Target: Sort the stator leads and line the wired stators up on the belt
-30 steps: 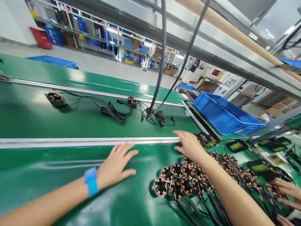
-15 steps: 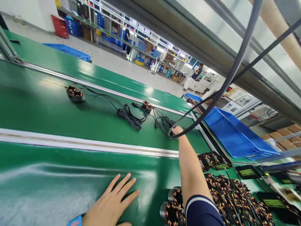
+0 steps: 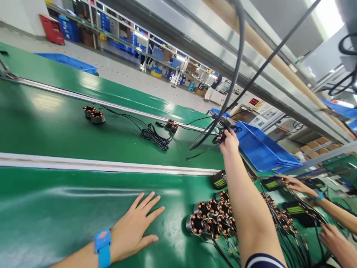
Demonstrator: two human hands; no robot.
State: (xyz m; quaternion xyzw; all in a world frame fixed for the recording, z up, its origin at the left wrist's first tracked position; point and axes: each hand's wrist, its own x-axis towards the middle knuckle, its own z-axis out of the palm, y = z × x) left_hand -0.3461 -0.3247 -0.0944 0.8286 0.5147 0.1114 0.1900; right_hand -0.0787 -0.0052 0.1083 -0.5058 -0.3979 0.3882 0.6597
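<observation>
My left hand (image 3: 134, 227) lies flat on the green table (image 3: 69, 219) with its fingers spread, a blue band on the wrist. Stretched out to the far right, my right hand (image 3: 229, 141) is closed around a bundle of black cable (image 3: 220, 137), which is lifted above the far green strip. Thin leads run from that bundle toward a pair of copper-wound rings (image 3: 172, 125). Left of them a coiled black cable (image 3: 157, 137) lies on the surface, joined by a lead to another pair of wound rings (image 3: 97, 117).
Many wound rings (image 3: 196, 224) stand beneath and beside my right forearm. Another person's hands (image 3: 298, 185) handle black parts at the right. A blue tray (image 3: 264, 149) sits beyond my right hand. A thick cable (image 3: 235, 74) hangs in front. White rails cross the table.
My right hand has lifted the cable bundle and moved away and to the right. The view has shifted, and another person's hands now show at the right. My left hand stays flat.
</observation>
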